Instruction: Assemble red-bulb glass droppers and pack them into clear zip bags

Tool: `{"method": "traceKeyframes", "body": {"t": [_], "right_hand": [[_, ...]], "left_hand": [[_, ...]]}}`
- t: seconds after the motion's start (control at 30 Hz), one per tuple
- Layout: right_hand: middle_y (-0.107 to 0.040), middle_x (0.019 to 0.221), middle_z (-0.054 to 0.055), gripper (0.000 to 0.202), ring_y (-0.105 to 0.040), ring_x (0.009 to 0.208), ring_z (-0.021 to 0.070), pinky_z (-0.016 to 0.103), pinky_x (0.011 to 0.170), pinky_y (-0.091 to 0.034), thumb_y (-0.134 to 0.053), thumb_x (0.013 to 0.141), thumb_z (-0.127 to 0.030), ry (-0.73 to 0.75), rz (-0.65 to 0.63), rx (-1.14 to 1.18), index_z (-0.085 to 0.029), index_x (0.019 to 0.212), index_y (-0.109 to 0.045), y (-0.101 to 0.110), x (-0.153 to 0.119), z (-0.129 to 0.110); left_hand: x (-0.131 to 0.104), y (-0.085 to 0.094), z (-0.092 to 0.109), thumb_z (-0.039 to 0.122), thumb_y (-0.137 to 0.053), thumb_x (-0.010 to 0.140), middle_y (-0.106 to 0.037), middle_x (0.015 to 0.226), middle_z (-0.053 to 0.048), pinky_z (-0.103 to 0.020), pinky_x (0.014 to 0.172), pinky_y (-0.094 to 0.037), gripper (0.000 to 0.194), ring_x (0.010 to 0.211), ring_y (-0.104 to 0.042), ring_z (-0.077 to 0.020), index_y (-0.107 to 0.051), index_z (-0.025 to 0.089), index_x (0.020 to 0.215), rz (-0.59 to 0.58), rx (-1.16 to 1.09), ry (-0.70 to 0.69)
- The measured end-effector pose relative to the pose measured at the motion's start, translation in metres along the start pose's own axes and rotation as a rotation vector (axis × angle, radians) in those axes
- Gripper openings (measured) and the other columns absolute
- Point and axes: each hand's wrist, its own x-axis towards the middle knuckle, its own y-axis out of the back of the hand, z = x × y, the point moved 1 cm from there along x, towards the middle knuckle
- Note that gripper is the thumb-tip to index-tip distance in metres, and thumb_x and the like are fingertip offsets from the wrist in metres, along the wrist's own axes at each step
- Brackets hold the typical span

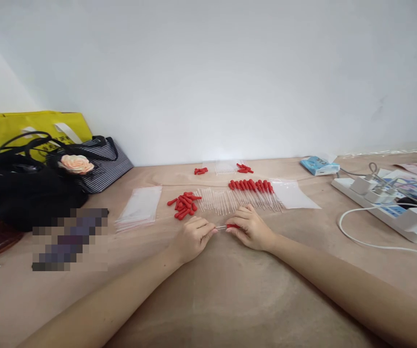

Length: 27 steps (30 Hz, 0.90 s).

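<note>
Close together over the table, both my hands are closed on one small dropper. My left hand (193, 238) pinches the end of a thin clear tube (221, 227). In my right hand (251, 228) is a red rubber bulb (233, 225), held where the tube's other end meets it; my fingers partly hide that joint. Beyond my left hand lies a pile of loose red bulbs (184, 205). A row of bare clear tubes (215, 201) lies behind my hands, and to its right is a row of droppers with red bulbs fitted (250, 185).
Clear plastic bags (139, 205) lie left, another (295, 194) right. Smaller groups of bulbs (245, 168) and tubes (226, 166) lie near the wall. A blue packet (319, 165) and a power strip (353, 187) with cables are right; bags (101, 162) and a pixelated object (71, 239) left.
</note>
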Motion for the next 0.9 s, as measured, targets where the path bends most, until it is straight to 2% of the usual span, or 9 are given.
{"method": "traceKeyframes", "body": {"t": [0.9], "right_hand": [[-0.06,0.072,0.005,0.023,-0.049,0.07,0.0153,0.03,0.067,-0.033,-0.042,0.086,-0.03,0.058,-0.055,0.005,-0.016,0.083,-0.06,-0.0036,0.0064,-0.0045]], "left_hand": [[0.0009,0.0008,0.003,0.021,-0.039,0.088,-0.06,0.064,-0.004,-0.025,0.059,-0.04,0.025,0.06,-0.052,-0.0135,-0.061,0.014,0.078,-0.007,-0.02,0.006]]}}
